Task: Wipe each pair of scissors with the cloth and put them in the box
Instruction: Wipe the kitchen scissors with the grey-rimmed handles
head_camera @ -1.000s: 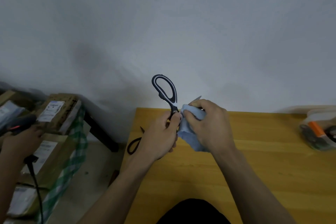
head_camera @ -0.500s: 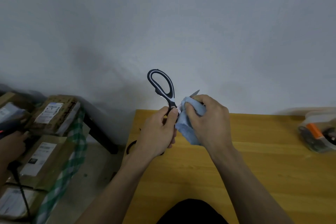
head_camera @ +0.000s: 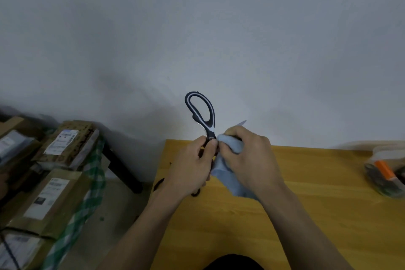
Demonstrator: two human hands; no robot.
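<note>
At the far left of the frame, stacked cardboard parcels (head_camera: 54, 195) with printed labels are seen, with a green checked cloth (head_camera: 92, 186) draped down their side; they play no part in the work. Just right of them, at the table's left edge, dark loops (head_camera: 158, 184) are glimpsed, likely another pair of scissors waiting to be wiped, though too much is hidden to be sure.

Moving to the centre, the left hand (head_camera: 192, 171) is curled around the scissors (head_camera: 202, 114) near the pivot, thumb and fingers pinched tight; one black-and-white handle loop is raised up against the grey wall. The pair is probably held this way so that the blades are steadied and kept clear of the yellow wooden table (head_camera: 306, 215) while being rubbed.

Just right of centre, the right hand (head_camera: 247, 160) is closed around the light blue cloth (head_camera: 230, 173), which is wrapped over a blade; a silver blade tip (head_camera: 242, 123) is left poking out above the knuckles. The cloth's tail is hanging down towards the table. The wiping step is judged to be under way, and care is called for near that exposed point.

At the right edge, a clear box (head_camera: 385, 173) with something orange inside is waiting, well apart from the hands; the scissors have not yet been placed there.
</note>
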